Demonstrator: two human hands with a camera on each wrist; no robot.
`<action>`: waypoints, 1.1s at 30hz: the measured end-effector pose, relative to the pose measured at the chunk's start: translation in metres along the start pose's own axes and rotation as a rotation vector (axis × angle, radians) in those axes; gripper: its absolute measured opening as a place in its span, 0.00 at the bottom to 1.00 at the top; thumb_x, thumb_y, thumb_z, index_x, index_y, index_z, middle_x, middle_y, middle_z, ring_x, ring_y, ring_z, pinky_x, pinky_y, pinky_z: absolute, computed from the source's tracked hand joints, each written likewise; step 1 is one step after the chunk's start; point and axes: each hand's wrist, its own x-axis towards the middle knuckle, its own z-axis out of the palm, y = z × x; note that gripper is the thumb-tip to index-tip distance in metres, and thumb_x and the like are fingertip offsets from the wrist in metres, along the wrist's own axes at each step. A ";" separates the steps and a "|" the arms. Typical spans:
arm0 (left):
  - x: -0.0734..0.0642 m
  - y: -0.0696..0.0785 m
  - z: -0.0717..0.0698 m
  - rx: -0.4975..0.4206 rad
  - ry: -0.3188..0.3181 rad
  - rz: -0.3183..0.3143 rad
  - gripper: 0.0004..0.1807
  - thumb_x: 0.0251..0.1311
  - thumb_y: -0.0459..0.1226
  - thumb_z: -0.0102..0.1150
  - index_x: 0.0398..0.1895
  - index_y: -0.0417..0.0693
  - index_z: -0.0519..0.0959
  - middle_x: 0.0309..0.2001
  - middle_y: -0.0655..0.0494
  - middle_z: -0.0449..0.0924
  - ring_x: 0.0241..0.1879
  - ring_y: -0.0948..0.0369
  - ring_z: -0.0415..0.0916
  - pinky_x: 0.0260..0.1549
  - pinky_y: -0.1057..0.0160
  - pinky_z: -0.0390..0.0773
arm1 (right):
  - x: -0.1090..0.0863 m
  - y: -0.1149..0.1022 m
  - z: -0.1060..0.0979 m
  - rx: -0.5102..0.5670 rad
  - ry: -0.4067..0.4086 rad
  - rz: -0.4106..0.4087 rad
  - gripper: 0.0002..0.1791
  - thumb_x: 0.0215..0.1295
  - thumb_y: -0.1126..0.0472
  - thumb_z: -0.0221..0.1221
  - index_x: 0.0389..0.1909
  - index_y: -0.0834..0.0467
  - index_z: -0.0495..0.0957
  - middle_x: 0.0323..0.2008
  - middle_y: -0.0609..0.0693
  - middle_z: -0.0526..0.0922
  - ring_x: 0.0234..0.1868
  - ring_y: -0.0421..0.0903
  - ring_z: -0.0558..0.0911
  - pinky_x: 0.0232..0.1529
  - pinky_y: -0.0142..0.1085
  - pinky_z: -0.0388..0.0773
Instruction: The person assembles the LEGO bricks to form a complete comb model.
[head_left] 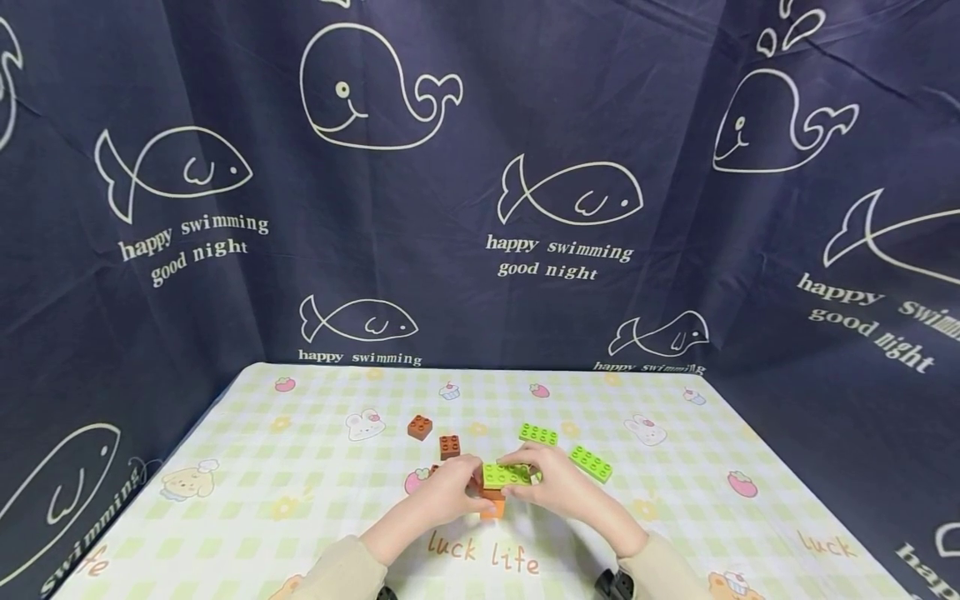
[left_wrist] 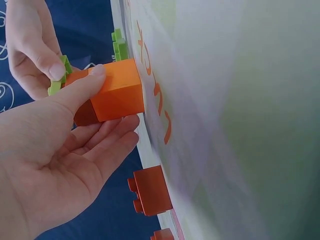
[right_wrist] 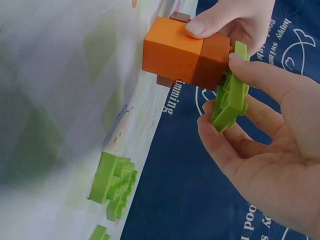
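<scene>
An orange block (head_left: 491, 509) stands on the tablecloth with a brown brick (right_wrist: 212, 61) on top of it. My left hand (head_left: 452, 490) holds this stack from the left, its thumb across the orange and brown sides and its fingers on the far side. With thumb and fingers, my right hand (head_left: 553, 479) pinches a flat light-green studded brick (right_wrist: 232, 97) at the top of the stack. The green brick lies across the brown one and sticks out to the right. In the right wrist view it looks slightly tilted; whether it is fully seated, I cannot tell.
Loose brown bricks (head_left: 449, 447) lie behind and left of the stack, one partly hidden by my left hand. Light-green bricks (head_left: 592, 464) lie to the right, beyond my right hand. A dark blue curtain (head_left: 480, 317) hangs behind the checked tablecloth (head_left: 300, 450).
</scene>
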 end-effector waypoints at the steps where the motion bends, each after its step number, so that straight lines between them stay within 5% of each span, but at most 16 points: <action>1: 0.000 0.000 0.000 0.004 0.001 -0.003 0.15 0.49 0.43 0.70 0.29 0.48 0.72 0.27 0.60 0.72 0.25 0.70 0.65 0.24 0.74 0.70 | 0.000 0.000 0.000 -0.003 -0.003 -0.003 0.20 0.55 0.54 0.65 0.48 0.58 0.80 0.43 0.48 0.82 0.44 0.47 0.79 0.47 0.41 0.79; 19: 0.000 -0.001 0.002 -0.011 0.003 -0.018 0.15 0.48 0.43 0.70 0.28 0.48 0.72 0.27 0.59 0.73 0.24 0.71 0.65 0.24 0.74 0.70 | 0.004 -0.005 -0.006 -0.097 -0.062 -0.063 0.18 0.55 0.57 0.65 0.47 0.57 0.81 0.40 0.47 0.81 0.40 0.43 0.77 0.41 0.34 0.77; 33: 0.000 0.002 -0.001 0.009 0.006 -0.018 0.16 0.47 0.44 0.71 0.29 0.48 0.73 0.27 0.61 0.72 0.25 0.70 0.65 0.24 0.74 0.70 | 0.006 -0.007 -0.008 -0.074 -0.075 -0.060 0.16 0.53 0.60 0.66 0.44 0.59 0.81 0.34 0.45 0.77 0.33 0.38 0.72 0.34 0.29 0.74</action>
